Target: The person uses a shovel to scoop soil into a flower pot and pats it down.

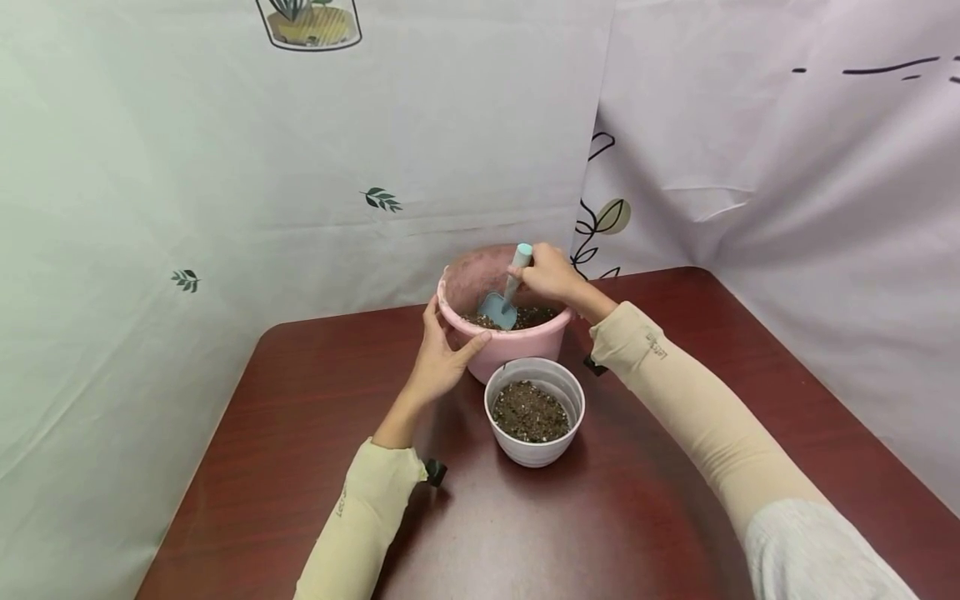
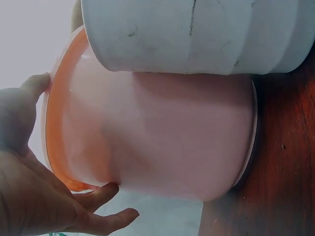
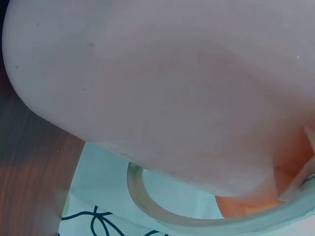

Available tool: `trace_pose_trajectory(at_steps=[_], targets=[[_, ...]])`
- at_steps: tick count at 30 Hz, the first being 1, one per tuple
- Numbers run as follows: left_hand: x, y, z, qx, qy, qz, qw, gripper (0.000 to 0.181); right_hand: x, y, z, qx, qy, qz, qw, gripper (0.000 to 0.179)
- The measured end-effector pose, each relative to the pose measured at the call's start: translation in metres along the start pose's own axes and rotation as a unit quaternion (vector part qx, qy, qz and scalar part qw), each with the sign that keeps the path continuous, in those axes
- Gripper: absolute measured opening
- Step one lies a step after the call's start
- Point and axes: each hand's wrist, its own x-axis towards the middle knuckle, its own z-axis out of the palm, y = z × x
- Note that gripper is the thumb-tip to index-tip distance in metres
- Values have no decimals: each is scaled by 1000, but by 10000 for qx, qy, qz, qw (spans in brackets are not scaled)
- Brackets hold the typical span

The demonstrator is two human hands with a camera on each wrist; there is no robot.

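My right hand grips the handle of a light blue hand trowel inside a pink bucket. The trowel slants, its blade down at the dark soil in the bucket. My left hand holds the bucket's left side, thumb at the near rim; in the left wrist view the fingers lie along the outer wall. Just in front stands a white pot with dark, white-flecked soil in it. The right wrist view shows the bucket's outer wall, but not the right hand.
Both containers stand on a dark red wooden table with rounded back corners. White printed cloth hangs close behind it and along the sides. A pale curved loop shows beside the bucket in the right wrist view.
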Motion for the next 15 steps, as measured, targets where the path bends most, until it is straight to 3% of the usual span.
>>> trace_pose_trajectory(at_steps=[5, 15], targets=[[-9, 25, 0, -16, -35, 10, 10000, 93, 0, 1, 0, -53, 94, 58, 9999, 26], [-10, 25, 0, -24, -6, -17, 10000, 94, -1, -4, 2, -480, -35, -64, 9988, 29]])
